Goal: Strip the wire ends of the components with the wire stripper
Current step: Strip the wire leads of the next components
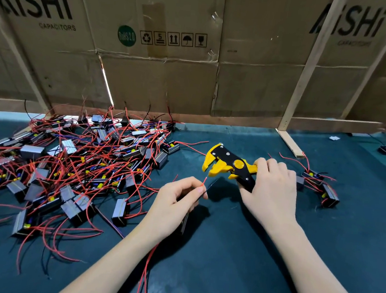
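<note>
The light over my bench is moderate and comes from above, a little dim toward the cardboard (146, 77) at the back. My hands (178, 198) throw soft, dark shadows on the mat (224, 254) just beside them. A thin bright slit glows through a gap in the cardboard. The wide lens bows the wooden posts (303, 69) (most at the corners). The far right edge smears; the centre is sharp.
</note>
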